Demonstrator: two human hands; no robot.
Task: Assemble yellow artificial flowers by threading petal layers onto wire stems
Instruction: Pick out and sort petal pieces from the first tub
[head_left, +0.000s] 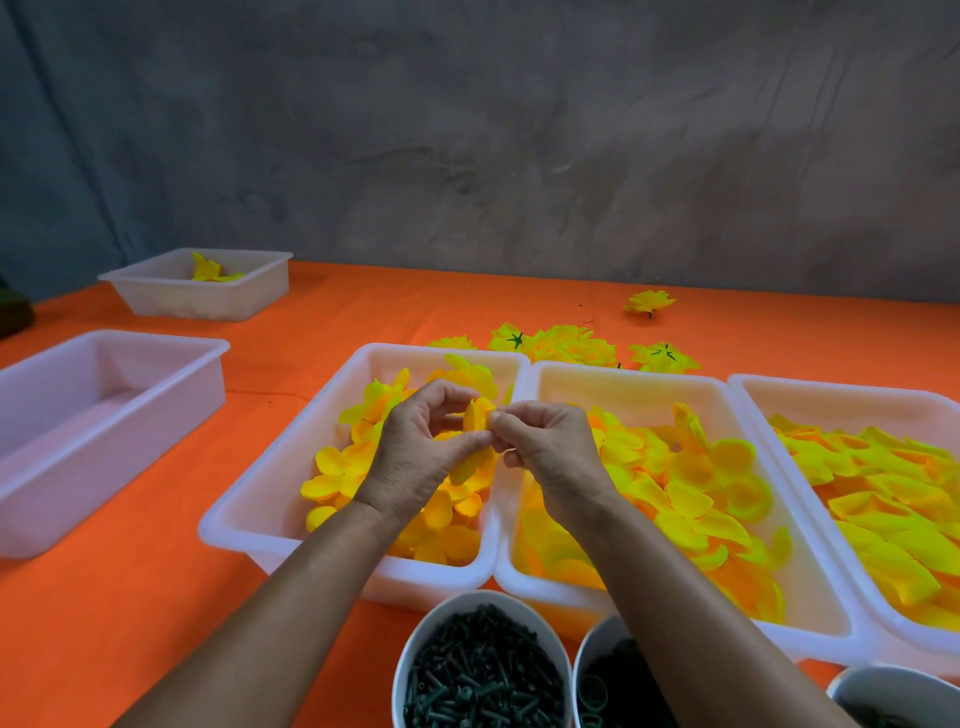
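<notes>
Nearby, empty tub (104, 415) left, stem-pin bowl (480, 670) (green) w/ finished flowers (566, 345) behind.

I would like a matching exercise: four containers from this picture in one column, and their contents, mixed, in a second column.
Containers:
1. near-left tray
2. far-left tray
3. round bowl
4. tray under the hands

Contents:
A. dark green stem pieces
B. many yellow-orange petal layers
C. nothing visible
D. a few yellow petals

Pairs: 1-C, 2-D, 3-A, 4-B
</notes>
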